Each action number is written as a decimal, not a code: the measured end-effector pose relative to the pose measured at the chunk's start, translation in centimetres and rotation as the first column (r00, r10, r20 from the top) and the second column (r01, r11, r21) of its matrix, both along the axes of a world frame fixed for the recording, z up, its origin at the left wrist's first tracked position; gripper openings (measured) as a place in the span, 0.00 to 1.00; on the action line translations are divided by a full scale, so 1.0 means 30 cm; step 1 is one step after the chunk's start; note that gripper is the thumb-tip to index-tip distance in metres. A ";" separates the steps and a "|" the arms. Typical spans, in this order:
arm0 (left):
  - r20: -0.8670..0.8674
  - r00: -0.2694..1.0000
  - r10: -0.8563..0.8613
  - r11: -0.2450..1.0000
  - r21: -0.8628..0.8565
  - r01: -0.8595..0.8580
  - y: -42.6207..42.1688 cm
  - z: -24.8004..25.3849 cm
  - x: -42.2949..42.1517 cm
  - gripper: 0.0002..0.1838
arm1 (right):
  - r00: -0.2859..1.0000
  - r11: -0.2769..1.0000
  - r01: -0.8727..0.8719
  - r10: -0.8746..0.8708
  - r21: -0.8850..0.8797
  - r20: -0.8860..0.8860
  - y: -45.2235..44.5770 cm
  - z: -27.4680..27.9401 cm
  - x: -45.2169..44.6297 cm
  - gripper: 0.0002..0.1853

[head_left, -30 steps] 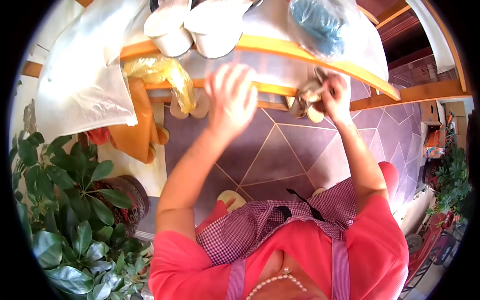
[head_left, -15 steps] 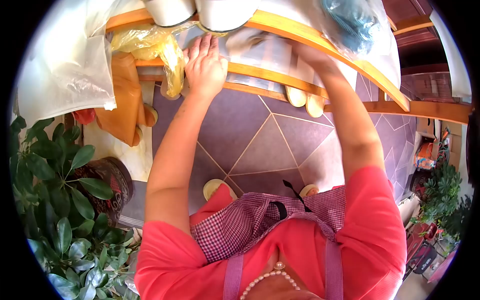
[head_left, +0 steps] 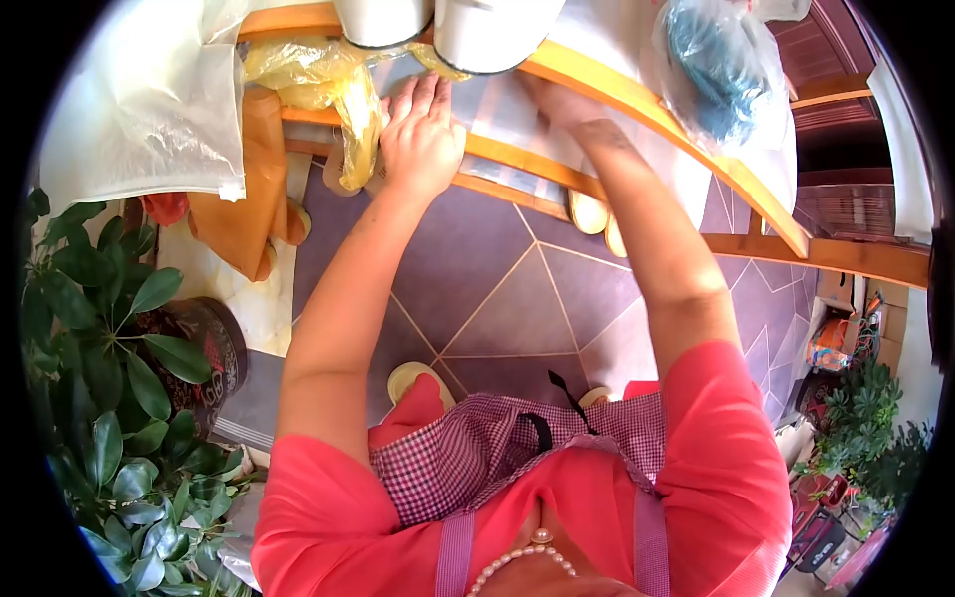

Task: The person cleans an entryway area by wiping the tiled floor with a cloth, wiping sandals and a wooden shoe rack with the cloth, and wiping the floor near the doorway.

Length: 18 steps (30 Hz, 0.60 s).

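My left hand lies with its fingers stretched out on the covered lower shelf of a wooden rack, holding nothing that I can see. A crumpled yellow plastic bag hangs over the shelf's edge just left of it. My right hand reaches in beneath the curved wooden upper rail. Its fingers are hidden or blurred, so what they hold, if anything, does not show. Above the hands, two white containers with dark bottom rims stand on the upper level.
A clear bag with blue contents sits at upper right. White plastic sheeting and an orange-brown stool are at left, near a leafy plant. Slippers rest under the rack on the tiled floor.
My right hand has moved left and farther under the rail. A blurred pale item seen near its fingers before no longer shows. My left hand stays on the shelf; the view has shifted slightly.
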State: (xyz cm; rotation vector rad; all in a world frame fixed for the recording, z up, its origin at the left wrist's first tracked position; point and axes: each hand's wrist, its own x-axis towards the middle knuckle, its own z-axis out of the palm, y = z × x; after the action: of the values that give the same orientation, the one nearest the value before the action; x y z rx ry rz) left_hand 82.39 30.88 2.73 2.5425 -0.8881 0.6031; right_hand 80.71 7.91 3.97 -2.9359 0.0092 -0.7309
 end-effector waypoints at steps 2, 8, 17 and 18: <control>0.009 1.000 -0.001 1.000 -0.009 0.001 0.000 -0.002 0.003 0.25 | 0.986 0.995 -0.028 0.044 0.100 -0.162 0.129 0.052 0.057 0.17; 0.007 1.000 -0.020 0.999 -0.027 0.020 0.006 0.001 0.000 0.25 | 0.978 0.998 -0.035 0.024 -0.052 -0.206 -0.050 0.153 -0.096 0.16; 0.056 0.998 -0.004 1.000 -0.017 0.005 0.006 0.005 -0.008 0.24 | 0.868 0.938 0.338 -0.344 -0.081 -0.358 -0.189 0.146 -0.473 0.18; 0.054 0.999 0.002 1.000 -0.003 -0.002 0.004 0.006 -0.005 0.24 | 0.971 0.985 0.047 -0.085 -0.169 -0.225 -0.104 0.166 -0.500 0.19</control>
State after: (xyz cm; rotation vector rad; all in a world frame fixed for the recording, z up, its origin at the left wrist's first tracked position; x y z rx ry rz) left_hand 82.24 31.00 2.90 2.5352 -0.9025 0.6761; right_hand 65.72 4.78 8.96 -3.1743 0.0720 -0.4097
